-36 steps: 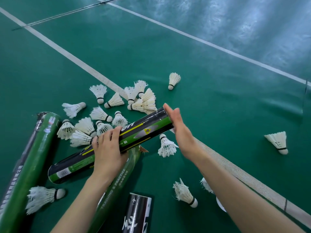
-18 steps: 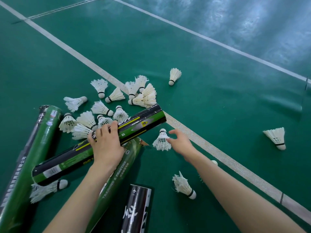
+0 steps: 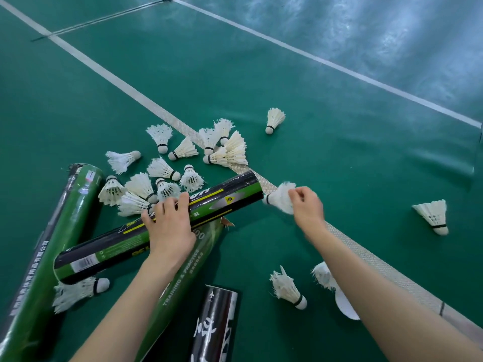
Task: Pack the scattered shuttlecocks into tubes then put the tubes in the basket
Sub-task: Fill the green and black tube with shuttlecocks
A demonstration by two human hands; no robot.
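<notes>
- Head view: the left hand (image 3: 170, 226) is gripping a black-and-green tube (image 3: 224, 197) around its middle, fingers (image 3: 183, 202) curled over the top of it. The tube is lying slantwise, its far end pointing up and to the right.
- The right hand (image 3: 307, 205) is holding a shuttlecock (image 3: 279, 197) by its feathers – fingers bunched and pinching the skirt – with the cork end sitting right at the tube's far end.
- Behind the tube, a cluster of loose shuttlecocks (image 3: 167, 173) is lying on the green floor (image 3: 339, 158), some spilling over the white court line (image 3: 162, 111).
- Single shuttlecocks are lying apart: one farther off (image 3: 274, 120), one well to the right (image 3: 432, 214), one near the right forearm (image 3: 287, 290), one partly hidden under that forearm (image 3: 322, 276), beside a white disc (image 3: 345, 307).
- A long green tube (image 3: 52, 244) is lying at the left; a second green tube (image 3: 183, 278) is lying under the held one, and a black tube (image 3: 217, 322) is showing at the bottom edge.
- One ragged shuttlecock (image 3: 78, 291) is lying just under the held tube's near end.
</notes>
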